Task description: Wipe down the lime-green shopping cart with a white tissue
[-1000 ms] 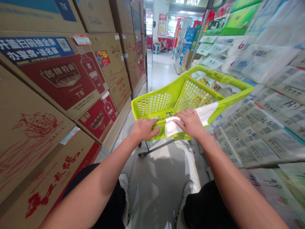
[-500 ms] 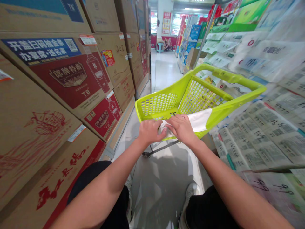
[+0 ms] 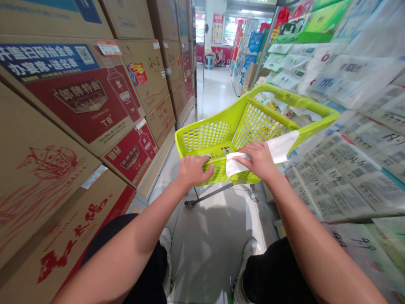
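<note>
I have the lime-green shopping trolley standing mid-aisle, its handle end to the right. My left grip is clamped over its near rim; my right grip is closed on a white cloth lying along that near side. Through the handle opening I see packets, but I can't tell whether the trolley holds them.

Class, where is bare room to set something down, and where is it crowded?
Bare grey floor lies between the white shoes and the lime-green plastic cart. Crowded: the cart's near rim, with left hand, right hand and white cloth.
</note>
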The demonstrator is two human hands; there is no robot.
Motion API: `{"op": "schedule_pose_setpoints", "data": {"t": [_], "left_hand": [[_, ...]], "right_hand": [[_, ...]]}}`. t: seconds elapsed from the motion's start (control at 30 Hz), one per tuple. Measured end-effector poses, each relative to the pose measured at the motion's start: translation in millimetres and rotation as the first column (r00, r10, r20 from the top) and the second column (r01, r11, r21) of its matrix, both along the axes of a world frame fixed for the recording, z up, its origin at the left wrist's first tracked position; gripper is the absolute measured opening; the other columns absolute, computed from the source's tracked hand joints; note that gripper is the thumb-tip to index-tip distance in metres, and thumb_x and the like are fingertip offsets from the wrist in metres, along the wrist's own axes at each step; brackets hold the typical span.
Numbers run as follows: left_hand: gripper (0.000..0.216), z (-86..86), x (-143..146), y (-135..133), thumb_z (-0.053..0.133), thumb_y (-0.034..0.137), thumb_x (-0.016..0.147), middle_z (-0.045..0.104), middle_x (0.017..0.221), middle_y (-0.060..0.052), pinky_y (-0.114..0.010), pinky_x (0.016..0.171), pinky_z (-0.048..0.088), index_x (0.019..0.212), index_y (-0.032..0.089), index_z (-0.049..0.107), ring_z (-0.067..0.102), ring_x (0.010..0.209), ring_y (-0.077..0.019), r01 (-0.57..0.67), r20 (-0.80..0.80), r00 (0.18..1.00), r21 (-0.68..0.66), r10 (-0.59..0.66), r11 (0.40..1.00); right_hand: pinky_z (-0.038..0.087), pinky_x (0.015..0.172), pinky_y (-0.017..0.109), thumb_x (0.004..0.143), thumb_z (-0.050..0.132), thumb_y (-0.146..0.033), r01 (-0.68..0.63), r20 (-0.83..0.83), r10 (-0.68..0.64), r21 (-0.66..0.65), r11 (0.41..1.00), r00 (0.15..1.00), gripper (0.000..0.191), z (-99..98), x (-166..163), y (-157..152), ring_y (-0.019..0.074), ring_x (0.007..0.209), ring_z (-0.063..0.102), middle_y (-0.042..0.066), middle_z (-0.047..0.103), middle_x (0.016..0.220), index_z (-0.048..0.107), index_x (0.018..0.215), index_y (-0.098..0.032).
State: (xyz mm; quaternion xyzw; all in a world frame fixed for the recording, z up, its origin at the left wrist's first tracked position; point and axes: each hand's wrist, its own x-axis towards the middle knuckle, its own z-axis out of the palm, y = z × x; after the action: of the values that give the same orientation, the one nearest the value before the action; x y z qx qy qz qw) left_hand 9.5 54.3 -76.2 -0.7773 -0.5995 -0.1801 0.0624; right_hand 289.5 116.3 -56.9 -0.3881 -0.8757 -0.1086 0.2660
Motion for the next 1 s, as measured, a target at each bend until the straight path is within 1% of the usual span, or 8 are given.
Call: {"op": "schedule_pose_setpoints", "data": {"t": [0.17, 0.33, 0.43, 0.63, 0.73, 0.8, 0.9, 1.0], "left_hand": [[0.051, -1.5, 8, -6, 0.040, 0.060, 0.098, 0.079, 0.085, -0.010, -0.036, 0.059, 0.024, 0.095, 0.023, 0.075, 0.074, 0.081, -0.0294, -0.007, 0.032, 0.999, 0.004, 0.007, 1.000], [0.055, -0.9, 6, -7, 0.032, 0.057, 0.101, 0.079, 0.084, -0.010, -0.037, 0.060, 0.024, 0.095, 0.024, 0.075, 0.074, 0.081, -0.0284, 0.028, 0.034, 0.999, 0.011, -0.029, 1.000], [0.054, 1.0, 2, -7, 0.030, 0.053, 0.102, 0.080, 0.086, -0.011, -0.037, 0.061, 0.025, 0.095, 0.023, 0.074, 0.075, 0.082, -0.0286, 0.039, 0.023, 0.999, -0.006, -0.039, 0.999], [0.053, 2.9, -3, -5, 0.028, 0.050, 0.104, 0.080, 0.088, -0.010, -0.037, 0.061, 0.028, 0.100, 0.022, 0.073, 0.075, 0.083, -0.0288, 0.057, -0.025, 0.998, -0.038, -0.058, 0.998], [0.053, 3.4, -1, -5, 0.029, 0.051, 0.105, 0.080, 0.089, -0.010, -0.037, 0.061, 0.028, 0.101, 0.023, 0.073, 0.075, 0.083, -0.0289, 0.063, -0.028, 0.998, -0.044, -0.064, 0.997], [0.054, 4.0, 0, -4, 0.029, 0.054, 0.105, 0.080, 0.090, -0.010, -0.038, 0.060, 0.027, 0.101, 0.023, 0.073, 0.075, 0.083, -0.0292, 0.064, -0.013, 0.998, -0.035, -0.065, 0.997], [0.056, 4.5, 3, -6, 0.029, 0.057, 0.106, 0.080, 0.090, -0.010, -0.038, 0.061, 0.026, 0.100, 0.023, 0.073, 0.074, 0.083, -0.0293, 0.075, 0.013, 0.997, -0.027, -0.074, 0.997], [0.055, 4.4, 5, -7, 0.028, 0.053, 0.107, 0.080, 0.090, -0.011, -0.038, 0.061, 0.027, 0.097, 0.022, 0.073, 0.074, 0.083, -0.0288, 0.061, 0.023, 0.998, -0.039, -0.060, 0.997]], "right_hand": [[0.031, 0.091, 0.041, 0.102, 0.060, -0.063, -0.013, -0.057, 0.013, 0.006, 1.000, 0.998, 0.044, -12.3, -40, -17, 0.0241, 0.092, 0.065, 0.005, 0.079, 0.091, 0.077, 0.093, -0.023], [0.031, 0.088, 0.040, 0.106, 0.057, -0.056, -0.067, -0.045, 0.067, -0.009, 0.998, 0.997, 0.040, -17.6, -72, -31, 0.0236, 0.092, 0.065, 0.005, 0.079, 0.092, 0.078, 0.098, -0.023], [0.032, 0.088, 0.040, 0.106, 0.057, -0.056, -0.101, -0.014, 0.101, -0.024, 0.995, 0.995, 0.041, -12.4, -68, -29, 0.0239, 0.094, 0.067, 0.006, 0.080, 0.097, 0.079, 0.102, -0.023], [0.036, 0.089, 0.041, 0.107, 0.056, -0.052, -0.150, 0.022, 0.150, -0.007, 0.989, 0.988, 0.038, -0.4, -18, -9, 0.0234, 0.094, 0.069, 0.005, 0.081, 0.101, 0.079, 0.109, -0.022], [0.036, 0.090, 0.042, 0.108, 0.057, -0.049, -0.158, 0.004, 0.158, 0.001, 0.987, 0.987, 0.035, -0.7, -8, -7, 0.0232, 0.096, 0.069, 0.005, 0.082, 0.107, 0.080, 0.115, -0.023], [0.037, 0.091, 0.043, 0.110, 0.054, -0.045, -0.155, -0.013, 0.155, -0.001, 0.988, 0.988, 0.035, -3.6, -16, -13, 0.0233, 0.098, 0.069, 0.005, 0.082, 0.112, 0.079, 0.119, -0.024], [0.038, 0.093, 0.043, 0.112, 0.048, -0.041, -0.167, -0.017, 0.167, -0.028, 0.986, 0.986, 0.037, -10.2, -47, -28, 0.0244, 0.104, 0.068, 0.005, 0.081, 0.117, 0.078, 0.125, -0.024], [0.040, 0.095, 0.043, 0.113, 0.044, -0.040, -0.160, -0.012, 0.160, -0.049, 0.986, 0.987, 0.040, -15.1, -73, -40, 0.0256, 0.106, 0.067, 0.007, 0.081, 0.118, 0.078, 0.126, -0.023]]}}
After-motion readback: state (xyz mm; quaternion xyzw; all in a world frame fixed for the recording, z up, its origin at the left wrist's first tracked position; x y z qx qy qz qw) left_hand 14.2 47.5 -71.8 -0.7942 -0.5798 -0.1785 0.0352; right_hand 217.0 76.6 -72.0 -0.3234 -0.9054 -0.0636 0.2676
